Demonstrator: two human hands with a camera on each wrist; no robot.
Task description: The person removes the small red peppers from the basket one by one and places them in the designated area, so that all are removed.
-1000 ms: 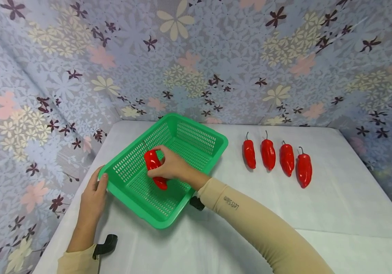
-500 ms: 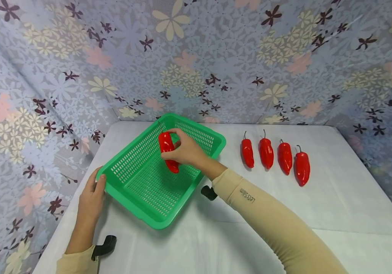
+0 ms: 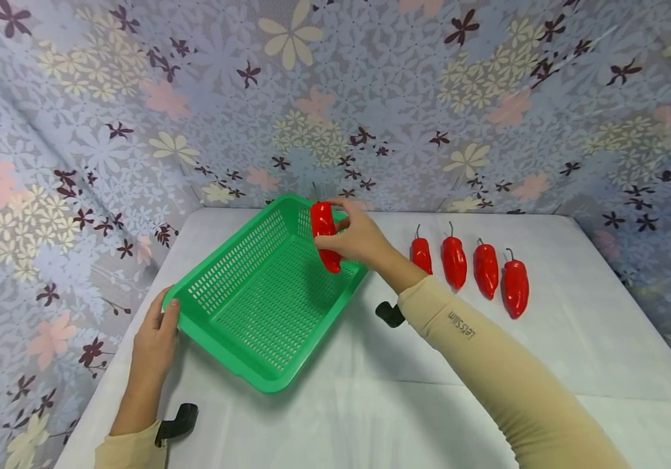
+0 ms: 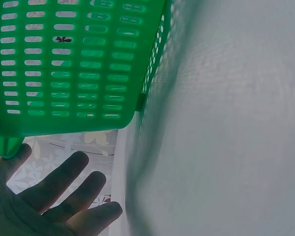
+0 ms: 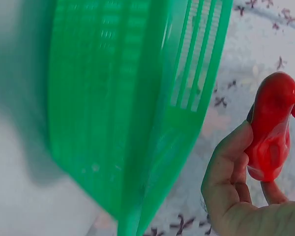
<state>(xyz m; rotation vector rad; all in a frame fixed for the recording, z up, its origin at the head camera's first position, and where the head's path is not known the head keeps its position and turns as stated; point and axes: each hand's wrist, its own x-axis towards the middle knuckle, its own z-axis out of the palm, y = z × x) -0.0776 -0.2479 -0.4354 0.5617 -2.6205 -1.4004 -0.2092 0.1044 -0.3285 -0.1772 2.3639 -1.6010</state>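
My right hand pinches a glossy red chili pepper between thumb and fingers, its stem end up. The pepper hangs above the far right part of a green plastic basket. In the right wrist view the pepper is seen end-on, apart from the basket. My left hand holds the basket's near left corner, thumb over the rim. In the left wrist view, one finger of the left hand meets the rim while the others spread below the basket.
Several red peppers with dark stems lie in a row on the white-covered table, right of the basket. The right forearm partly covers the nearest one. A flower-patterned cloth rises behind the table and along its left side.
My right hand has lifted the pepper from low in the basket, up and to the right, to near its far rim. The left hand keeps its place on the basket's corner.
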